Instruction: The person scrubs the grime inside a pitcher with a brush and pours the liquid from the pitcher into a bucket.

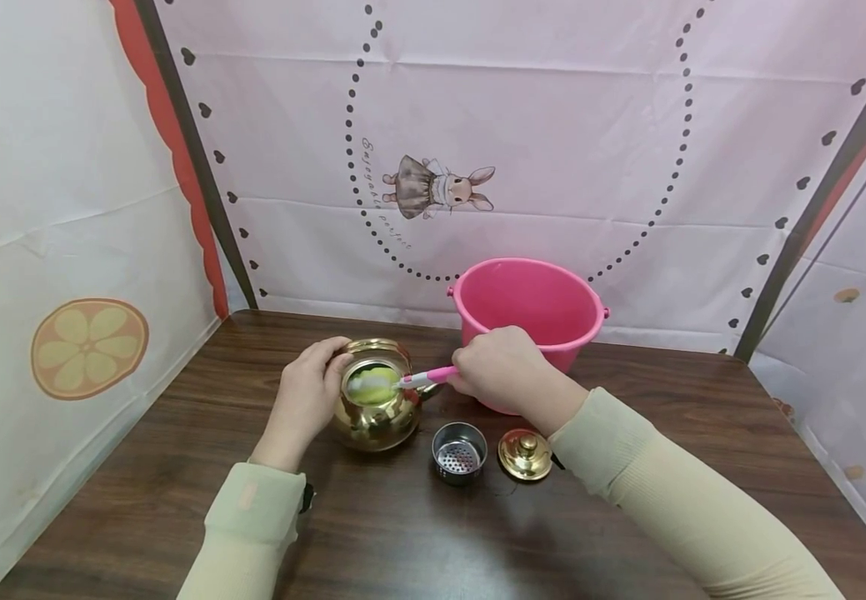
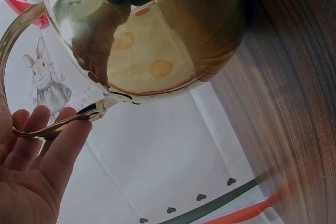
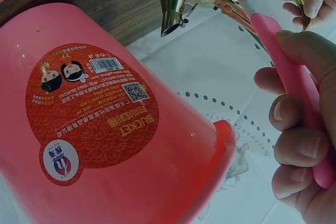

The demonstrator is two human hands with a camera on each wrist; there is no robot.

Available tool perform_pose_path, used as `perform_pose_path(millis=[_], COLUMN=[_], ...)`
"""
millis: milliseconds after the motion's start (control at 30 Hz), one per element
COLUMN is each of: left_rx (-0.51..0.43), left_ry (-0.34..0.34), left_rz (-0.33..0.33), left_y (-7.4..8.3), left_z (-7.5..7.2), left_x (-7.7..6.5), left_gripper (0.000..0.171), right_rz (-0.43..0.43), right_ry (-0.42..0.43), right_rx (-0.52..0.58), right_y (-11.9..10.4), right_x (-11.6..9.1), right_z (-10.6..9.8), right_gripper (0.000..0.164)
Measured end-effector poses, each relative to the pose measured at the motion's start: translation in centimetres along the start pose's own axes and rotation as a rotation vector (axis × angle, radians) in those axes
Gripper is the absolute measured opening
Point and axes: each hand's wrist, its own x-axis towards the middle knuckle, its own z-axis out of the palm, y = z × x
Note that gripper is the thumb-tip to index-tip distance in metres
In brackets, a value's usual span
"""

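A shiny gold teapot (image 1: 376,429) sits uncovered on the table, its mouth facing up. With curled fingers my left hand (image 1: 307,387) grips the teapot's arched handle (image 2: 52,128). My right hand (image 1: 503,367) holds the pink-and-white handle of a cleaning brush (image 1: 433,377), thumb lying along it in the right wrist view. The brush's yellow-green and whitish head (image 1: 372,385) is in the teapot's mouth. On the teapot's right side the spout (image 3: 174,3) points toward a pink bucket (image 1: 563,357), which stands behind and below my right hand.
A small perforated metal strainer (image 1: 458,452) lies in front of the bucket, right of the teapot. Beside it is the gold lid (image 1: 526,455) with a round knob, close to my right sleeve (image 1: 605,442). A printed cloth (image 1: 553,125) hangs behind the wooden table (image 1: 402,533).
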Motion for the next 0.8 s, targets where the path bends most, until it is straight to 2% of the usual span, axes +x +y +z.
perform_pose_path(millis=[200, 467, 800], left_rx=[-0.004, 0.000, -0.003], left_ry=[0.004, 0.023, 0.000], left_rz=[0.004, 0.025, 0.002], left_y=[0.05, 0.04, 0.01], left_z=[0.06, 0.09, -0.03], left_x=[0.00, -0.05, 0.06], left_gripper=[0.025, 0.024, 0.025], right_rz=[0.015, -0.024, -0.019], right_ry=[-0.021, 0.041, 0.071], right_rx=[0.006, -0.055, -0.071], right_y=[0.05, -0.31, -0.45], right_x=[0.20, 0.30, 0.47], right_z=[-0.01, 0.21, 0.42], right_gripper=[0.027, 0.027, 0.025])
